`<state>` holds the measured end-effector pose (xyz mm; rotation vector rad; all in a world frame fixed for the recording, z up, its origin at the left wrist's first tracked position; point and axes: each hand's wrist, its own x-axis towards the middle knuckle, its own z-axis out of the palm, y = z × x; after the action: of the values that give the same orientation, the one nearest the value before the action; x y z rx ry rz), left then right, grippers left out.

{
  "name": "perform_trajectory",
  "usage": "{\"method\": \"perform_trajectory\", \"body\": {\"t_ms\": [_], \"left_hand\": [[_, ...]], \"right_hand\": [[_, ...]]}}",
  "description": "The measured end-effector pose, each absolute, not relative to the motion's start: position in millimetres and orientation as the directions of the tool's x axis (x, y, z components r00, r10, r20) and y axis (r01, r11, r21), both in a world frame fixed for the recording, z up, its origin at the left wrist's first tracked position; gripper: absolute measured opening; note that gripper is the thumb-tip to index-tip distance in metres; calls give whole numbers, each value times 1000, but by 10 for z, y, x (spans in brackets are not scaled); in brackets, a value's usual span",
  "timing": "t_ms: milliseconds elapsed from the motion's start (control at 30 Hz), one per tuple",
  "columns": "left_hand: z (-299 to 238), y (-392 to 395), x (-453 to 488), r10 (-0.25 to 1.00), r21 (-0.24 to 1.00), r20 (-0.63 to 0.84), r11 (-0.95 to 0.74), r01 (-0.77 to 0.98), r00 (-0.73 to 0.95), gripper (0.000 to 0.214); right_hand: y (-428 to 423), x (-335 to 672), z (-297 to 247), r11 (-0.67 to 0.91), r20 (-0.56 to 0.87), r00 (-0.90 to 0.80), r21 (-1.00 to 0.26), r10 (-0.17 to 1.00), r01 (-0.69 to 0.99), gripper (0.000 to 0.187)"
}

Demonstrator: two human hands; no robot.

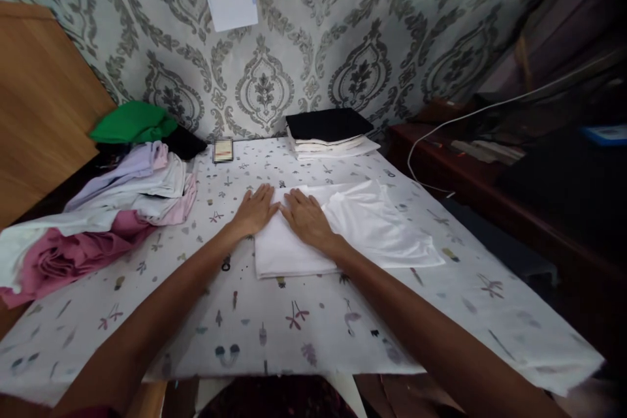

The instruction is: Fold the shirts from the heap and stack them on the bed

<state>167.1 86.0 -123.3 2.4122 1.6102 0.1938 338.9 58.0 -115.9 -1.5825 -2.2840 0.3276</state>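
Observation:
A white garment [372, 228], partly folded, lies in the middle of a table covered with a patterned white cloth [294, 320]. My left hand [255, 210] rests flat at the garment's left edge, fingers stretched out. My right hand [307, 217] lies flat on the folded part beside it, fingers also extended. Both palms face down and hold nothing.
A heap of loose clothes in pink, white, lilac and green [117, 202] sits at the left. A stack of folded clothes topped by a black one [329, 132] stands at the back by the wall. A small phone-like object [223, 149] lies near it. Dark furniture with a white cable [490, 144] is on the right.

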Motion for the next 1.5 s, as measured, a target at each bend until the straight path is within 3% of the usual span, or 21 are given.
{"method": "perform_trajectory", "body": {"t_ms": [167, 267, 367, 600, 733, 833, 933, 1033, 1133, 1300, 1500], "left_hand": [[-1122, 1112, 1473, 953, 255, -89, -260, 931, 290, 63], [-1091, 970, 1424, 959, 261, -47, -257, 931, 278, 65], [-1139, 549, 1440, 923, 242, 23, -378, 894, 384, 69], [-1257, -547, 1432, 767, 127, 24, -639, 759, 642, 69], [-1195, -733, 1312, 798, 231, 154, -603, 764, 583, 61], [-1086, -809, 1258, 835, 288, 255, -547, 786, 487, 36], [-1009, -937, 1253, 785, 165, 302, -602, 781, 541, 12], [-1024, -1079, 1271, 714, -16, 286, -664, 748, 639, 22], [-1097, -1162, 1290, 726, -104, 252, -638, 763, 640, 41], [-1150, -1181, 1323, 743, -194, 235, -596, 779, 627, 48], [-1039, -1220, 1422, 788, -290, 66, -572, 768, 612, 52]], "right_hand": [[579, 3414, -1192, 334, 87, -327, -396, 941, 855, 51], [610, 3427, -1210, 347, 88, -341, -393, 936, 851, 50], [634, 3437, -1244, 379, 124, -359, -375, 925, 846, 49], [625, 3434, -1251, 397, 132, -375, -329, 918, 857, 47], [638, 3433, -1225, 370, 109, -355, -357, 928, 858, 46], [602, 3448, -1161, 358, 122, -339, -413, 933, 837, 46], [411, 3469, -1034, 450, 215, -396, -453, 893, 769, 44], [70, 3487, -916, 664, 244, -638, -470, 731, 581, 37], [-239, 3501, -918, 752, 172, -807, -510, 565, 418, 33], [-348, 3494, -1095, 653, 166, -762, -646, 626, 396, 18], [-284, 3487, -1127, 535, 187, -705, -785, 684, 311, 14]]}}
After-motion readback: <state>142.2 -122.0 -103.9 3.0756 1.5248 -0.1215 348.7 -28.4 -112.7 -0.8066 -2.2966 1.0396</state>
